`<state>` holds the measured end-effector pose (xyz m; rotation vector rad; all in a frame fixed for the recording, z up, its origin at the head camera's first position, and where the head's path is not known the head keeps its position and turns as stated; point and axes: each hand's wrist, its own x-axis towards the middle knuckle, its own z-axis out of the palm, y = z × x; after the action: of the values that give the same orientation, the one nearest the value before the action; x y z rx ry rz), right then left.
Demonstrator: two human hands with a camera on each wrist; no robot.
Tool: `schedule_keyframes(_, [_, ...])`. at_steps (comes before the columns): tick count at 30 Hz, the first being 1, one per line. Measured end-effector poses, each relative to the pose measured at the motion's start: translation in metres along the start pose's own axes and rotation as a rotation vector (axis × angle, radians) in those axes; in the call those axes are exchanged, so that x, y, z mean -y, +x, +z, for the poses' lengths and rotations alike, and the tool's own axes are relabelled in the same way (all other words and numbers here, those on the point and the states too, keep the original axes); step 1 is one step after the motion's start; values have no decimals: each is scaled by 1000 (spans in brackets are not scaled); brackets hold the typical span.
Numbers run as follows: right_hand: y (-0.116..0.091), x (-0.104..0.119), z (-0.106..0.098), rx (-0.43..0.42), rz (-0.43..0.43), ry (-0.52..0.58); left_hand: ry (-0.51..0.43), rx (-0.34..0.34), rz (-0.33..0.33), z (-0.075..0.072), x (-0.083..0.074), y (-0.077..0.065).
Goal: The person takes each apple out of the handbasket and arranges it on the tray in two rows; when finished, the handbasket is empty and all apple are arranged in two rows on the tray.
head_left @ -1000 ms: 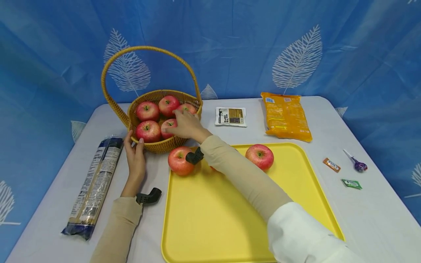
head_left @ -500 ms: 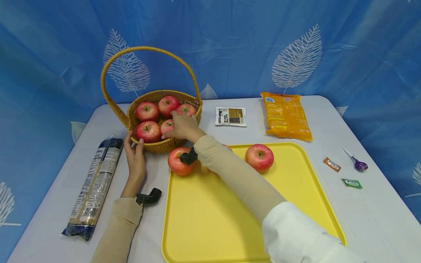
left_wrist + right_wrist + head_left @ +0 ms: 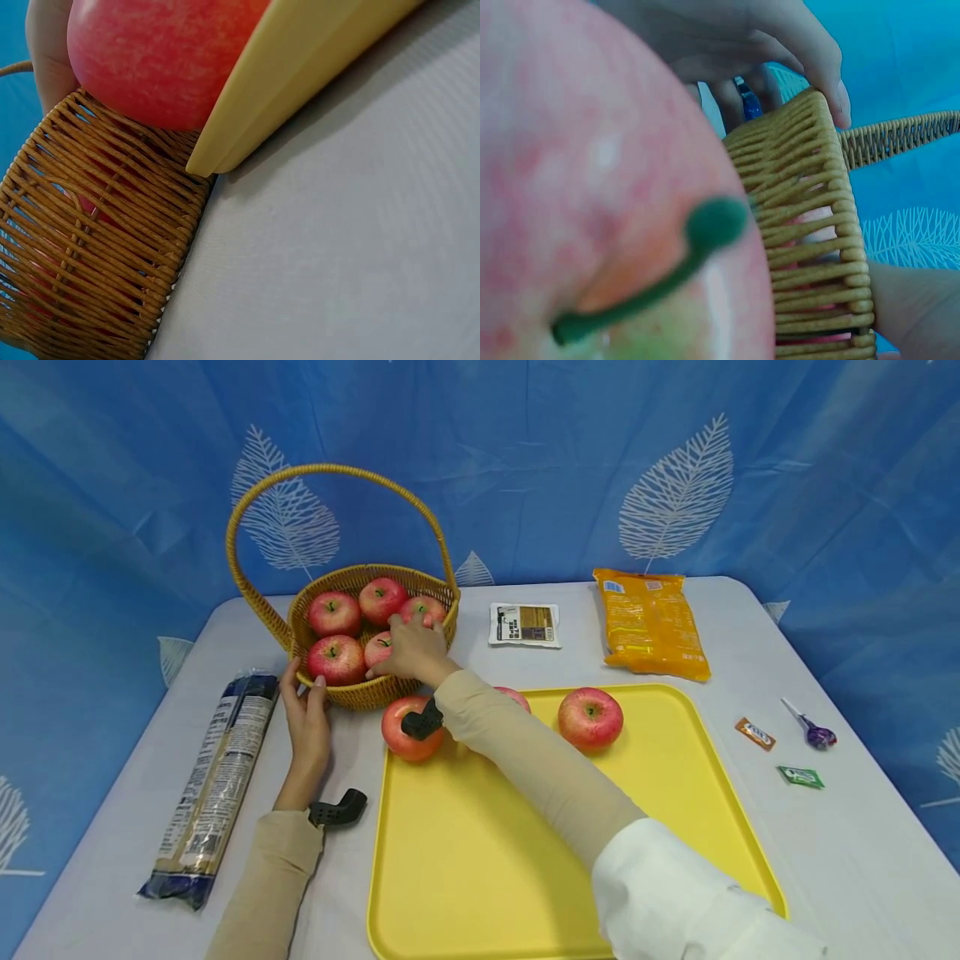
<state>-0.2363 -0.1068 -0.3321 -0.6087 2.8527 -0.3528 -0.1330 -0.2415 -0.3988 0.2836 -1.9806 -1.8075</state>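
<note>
A wicker basket (image 3: 360, 696) with a tall arched handle holds several red apples at the back left. My left hand (image 3: 307, 731) grips its left rim; the right wrist view shows the thumb (image 3: 829, 82) over the rim. My right hand (image 3: 412, 649) reaches in over the near right rim, its fingers curled round an apple (image 3: 377, 648) that it partly covers. Beside that hand lies another apple (image 3: 424, 609). Below the right wrist, a loose apple (image 3: 405, 737) sits at the corner of the yellow tray (image 3: 480, 860); it looms large in the left wrist view.
On the tray's far side are an apple (image 3: 590, 719) and another apple (image 3: 514, 697) partly behind the right sleeve. A long noodle-like pack (image 3: 213, 785) lies left. Behind stand a white sachet (image 3: 524, 625) and orange bag (image 3: 651, 624). A lollipop (image 3: 817, 735) and small wrapped sweets lie right.
My right hand and forearm have shifted slightly left, the thumb coming lower beside the apple. More of the tray's middle apple shows past the sleeve. My left hand stays on the rim.
</note>
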Motion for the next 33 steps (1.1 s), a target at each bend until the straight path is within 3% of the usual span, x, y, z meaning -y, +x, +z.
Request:
schedule_keyframes(7, [2,-1,2,-38,-4,22,-6,-10,4,0,1,1])
schedule_keyframes(18, [5,-6,6,-43,-12,4,-12,-32,-1,-2,26,11])
schedule_keyframes(24, [5,-5,5,-21,-4,31,-12,-27,2,-3,27,12])
schedule_keyframes(33, [2,-1,1,19,1,-22,-18,-29,10,-4,26,10])
